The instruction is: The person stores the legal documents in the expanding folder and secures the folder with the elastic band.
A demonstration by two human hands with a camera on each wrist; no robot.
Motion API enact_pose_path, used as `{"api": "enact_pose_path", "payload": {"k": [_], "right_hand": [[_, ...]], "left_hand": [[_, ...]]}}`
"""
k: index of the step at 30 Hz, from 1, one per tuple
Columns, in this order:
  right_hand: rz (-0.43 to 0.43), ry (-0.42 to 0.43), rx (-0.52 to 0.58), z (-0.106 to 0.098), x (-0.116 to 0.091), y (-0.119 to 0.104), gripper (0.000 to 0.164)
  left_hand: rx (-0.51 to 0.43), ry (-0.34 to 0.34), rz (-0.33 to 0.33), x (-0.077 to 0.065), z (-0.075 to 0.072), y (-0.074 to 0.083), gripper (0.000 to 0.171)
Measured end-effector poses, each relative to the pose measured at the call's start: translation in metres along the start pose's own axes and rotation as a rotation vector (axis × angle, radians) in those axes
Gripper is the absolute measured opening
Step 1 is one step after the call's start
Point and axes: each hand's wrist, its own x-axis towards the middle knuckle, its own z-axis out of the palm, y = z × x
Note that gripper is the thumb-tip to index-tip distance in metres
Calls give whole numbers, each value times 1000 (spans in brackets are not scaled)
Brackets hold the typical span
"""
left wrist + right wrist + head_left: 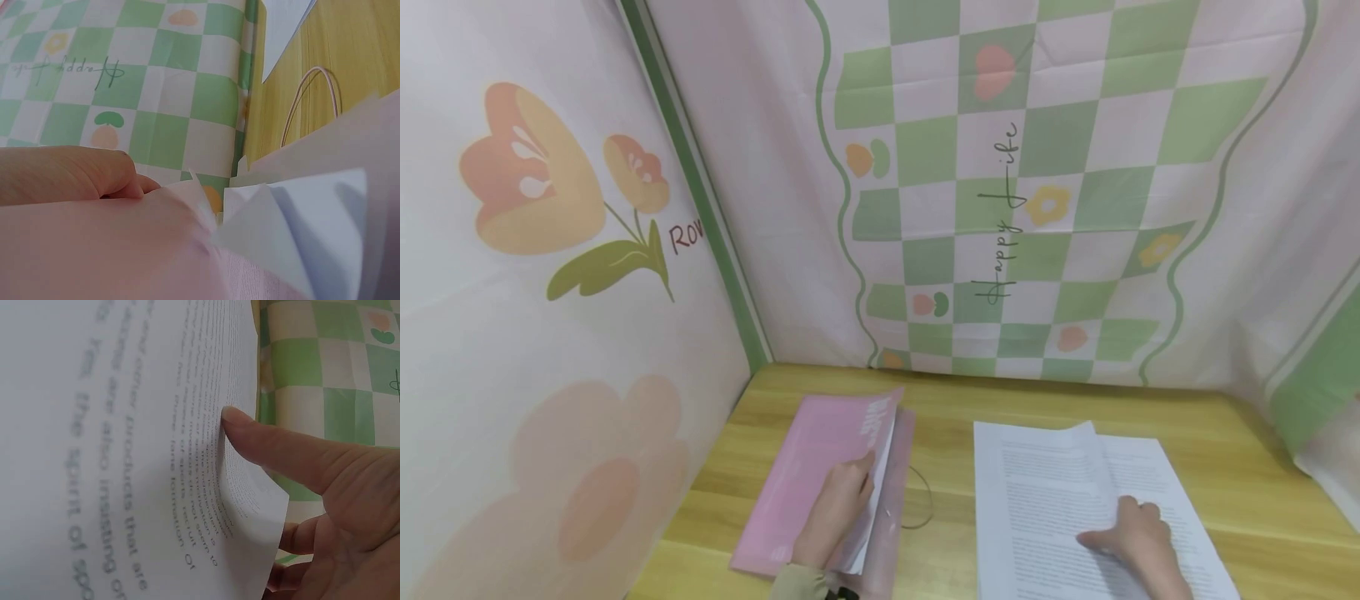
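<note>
We see the right hand (1138, 537) pinching the lifted edge of a printed top sheet (1048, 492), thumb on the text and fingers behind; another printed page (1150, 467) lies beneath it. Close up at the right wrist we make out scraps of the type — "the spirit of", "are also insisting on", "products that are", "do not seem to" — while the finer lines blur.

To the left on the wooden tabletop (947, 442) lies a pink folder (805, 458), and the left hand (848, 487) grips the edge of its raised cover. White sheets (881, 500) show inside; the white lettering near the cover's top corner we cannot read. A thin loop (322, 69) sticks out beside the folder.

On the checked cloth (925, 150) behind, "Happy Life" runs sideways in script; the side cloth (445, 333) shows "RO", then a cut-off letter.
</note>
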Motion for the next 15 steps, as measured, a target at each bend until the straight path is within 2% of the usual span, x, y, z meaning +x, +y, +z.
{"api": "enact_pose_path", "payload": {"k": [7,15], "right_hand": [[30,-16,44,-2,-5,-7,108],[9,-19,74,-1,1,-2,114]], "left_hand": [[-10,-5,-2,1,0,0,27],[-11,1,10,1,-1,0,12]]}}
